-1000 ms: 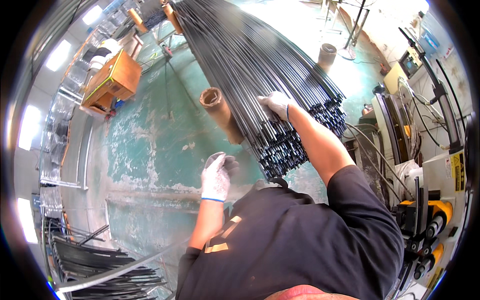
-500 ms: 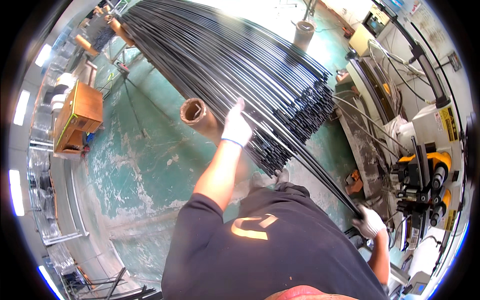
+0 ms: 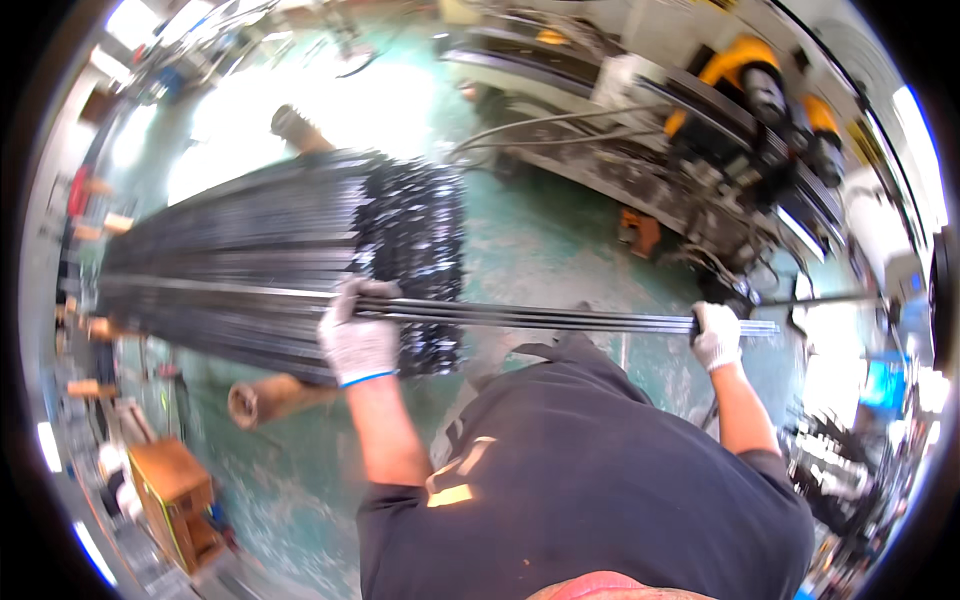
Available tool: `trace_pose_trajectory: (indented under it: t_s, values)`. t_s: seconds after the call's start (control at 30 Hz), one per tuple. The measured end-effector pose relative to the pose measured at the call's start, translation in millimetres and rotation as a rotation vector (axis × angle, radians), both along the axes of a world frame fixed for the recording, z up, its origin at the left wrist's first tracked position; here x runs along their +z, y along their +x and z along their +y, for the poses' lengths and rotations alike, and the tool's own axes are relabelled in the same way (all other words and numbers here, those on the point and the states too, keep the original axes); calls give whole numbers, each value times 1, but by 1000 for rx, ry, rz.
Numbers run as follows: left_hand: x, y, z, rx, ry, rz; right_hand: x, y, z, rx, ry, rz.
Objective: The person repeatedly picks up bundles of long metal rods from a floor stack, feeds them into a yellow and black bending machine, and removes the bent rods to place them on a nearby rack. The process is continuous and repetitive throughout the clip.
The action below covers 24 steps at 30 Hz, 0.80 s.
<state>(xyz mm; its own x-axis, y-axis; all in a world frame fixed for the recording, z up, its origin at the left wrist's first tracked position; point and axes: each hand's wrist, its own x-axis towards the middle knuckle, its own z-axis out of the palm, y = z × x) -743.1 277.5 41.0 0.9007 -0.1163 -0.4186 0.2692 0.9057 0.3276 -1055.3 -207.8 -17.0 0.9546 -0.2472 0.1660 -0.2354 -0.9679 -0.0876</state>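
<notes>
A few long, thin black rods [image 3: 550, 317] stretch crosswise in front of my body. In its white glove, my left hand [image 3: 360, 338] is closed around them above the near end of a large stack. My right hand [image 3: 717, 336], gloved as well, grips the same rods close to their right ends, which stick out just past the fist. To the left lies the big stack of similar black rods [image 3: 230, 225], its uneven ends facing right; motion blurs it. How far the held rods reach back over the stack is hard to make out.
Brown thick-walled tubes stand on both sides of the stack, one near [image 3: 250, 403] and one far [image 3: 292, 126]. A machine with yellow-orange parts [image 3: 745, 75] runs along the far right, with cables and an orange object [image 3: 638, 232] below. A wooden cabinet [image 3: 172, 478] stands at lower left.
My view has swung to the right, so the stack now lies to my left. My left hand has closed around the rods, which now run level between both hands. The right hand keeps its grip.
</notes>
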Motion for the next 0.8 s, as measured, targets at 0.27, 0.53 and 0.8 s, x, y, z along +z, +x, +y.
trace_pose_trajectory:
  t_s: [0.27, 0.53, 0.8]
  values:
    - [72, 62, -124, -179, 41, -386, -34, -110, -217, -1191, 0, -253]
    - [82, 53, -356, -506, 79, -414, -32, 35, -201, -685, 2432, -1495]
    - [121, 198, -352, -615, 108, -713, -4, 50, -273, -722, 1971, -1917]
